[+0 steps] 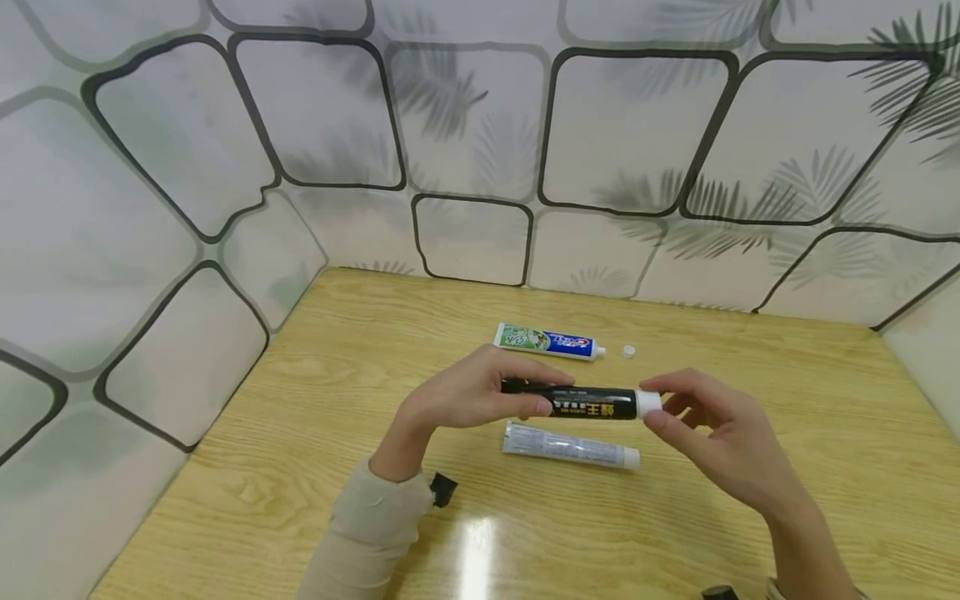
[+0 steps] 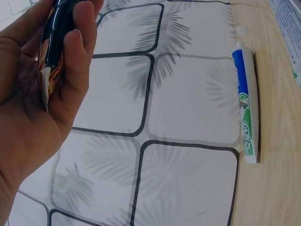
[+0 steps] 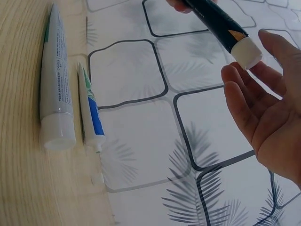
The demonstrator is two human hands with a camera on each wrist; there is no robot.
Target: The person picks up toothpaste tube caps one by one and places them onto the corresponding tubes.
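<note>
My left hand (image 1: 476,387) grips a black toothpaste tube (image 1: 588,402) with gold lettering above the table, its white cap (image 1: 648,403) pointing right. In the left wrist view, the tube's flat crimped end (image 2: 45,87) lies against the palm. At the cap, the thumb and a finger of my right hand (image 1: 723,433) pinch from either side; other fingers are spread below it in the right wrist view. Behind the hands lies a green and blue toothpaste tube (image 1: 543,341), its nozzle bare. A silvery-white tube (image 1: 566,446) with a white cap lies nearer me.
A small loose white cap (image 1: 628,352) sits right of the green and blue tube's nozzle. Both tubes rest on the wood-grain table (image 1: 300,467). A patterned wall covering (image 1: 472,242) stands along the back and left edges.
</note>
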